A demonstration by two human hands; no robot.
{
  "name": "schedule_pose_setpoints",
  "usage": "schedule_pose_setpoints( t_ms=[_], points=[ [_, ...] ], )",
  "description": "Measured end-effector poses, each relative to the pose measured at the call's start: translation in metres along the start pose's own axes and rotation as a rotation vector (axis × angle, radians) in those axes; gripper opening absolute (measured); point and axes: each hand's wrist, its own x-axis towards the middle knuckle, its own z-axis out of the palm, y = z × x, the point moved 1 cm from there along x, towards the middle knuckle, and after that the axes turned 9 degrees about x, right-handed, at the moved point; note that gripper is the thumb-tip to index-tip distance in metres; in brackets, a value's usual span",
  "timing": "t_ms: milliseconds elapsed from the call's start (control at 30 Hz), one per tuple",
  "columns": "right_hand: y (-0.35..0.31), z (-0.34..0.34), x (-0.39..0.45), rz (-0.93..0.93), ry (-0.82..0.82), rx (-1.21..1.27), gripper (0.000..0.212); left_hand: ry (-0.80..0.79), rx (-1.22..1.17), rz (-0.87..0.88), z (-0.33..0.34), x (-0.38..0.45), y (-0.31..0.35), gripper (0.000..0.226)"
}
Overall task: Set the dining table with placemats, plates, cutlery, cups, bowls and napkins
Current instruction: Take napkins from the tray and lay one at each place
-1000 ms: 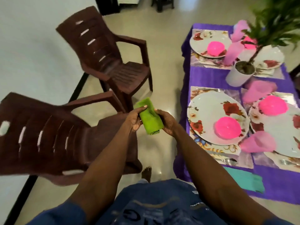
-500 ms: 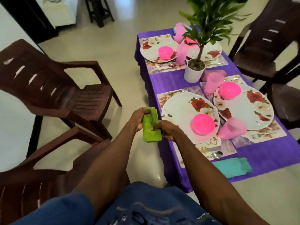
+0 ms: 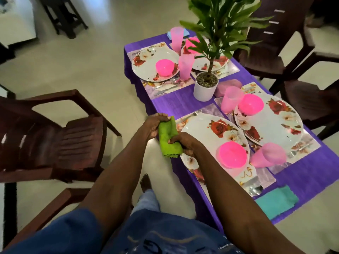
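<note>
Head view: we stand at the purple-clothed surface (image 3: 183,105), right of frame, four places already laid. Our nearest plate (image 3: 201,132) lacks a napkin, so we hold the green napkin (image 3: 167,138) at centre frame, left hand (image 3: 155,126) and right hand (image 3: 183,143) each in a pinching grip to fold it.
</note>
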Motion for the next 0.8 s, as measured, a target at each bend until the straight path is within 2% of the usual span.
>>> schedule_pose_setpoints(
  t_ms=[167,300,467,567,667,800],
  points=[
    [-0.051,0.044,0.065,-0.019,0.012,-0.013,0.036,-0.027,0.022,-0.022,-0.053,0.069,0.045,0.025],
    [-0.086,0.081,0.118,-0.007,0.088,0.163,0.04,-0.085,0.059,-0.03,-0.1,0.106,0.092,0.029],
    [-0.113,0.108,0.168,-0.148,0.231,0.144,0.03,-0.095,0.079,-0.003,-0.131,0.148,0.138,0.026],
    [-0.126,0.117,0.194,-0.246,0.371,0.072,0.033,-0.074,0.044,-0.007,-0.132,0.175,0.155,0.023],
    [-0.136,0.111,0.222,-0.321,0.591,0.042,0.028,-0.047,0.056,-0.035,-0.129,0.205,0.166,0.021],
    [-0.167,0.094,0.26,-0.398,0.809,0.087,0.032,-0.13,0.276,-0.001,-0.12,0.243,0.184,0.011]
  ],
)
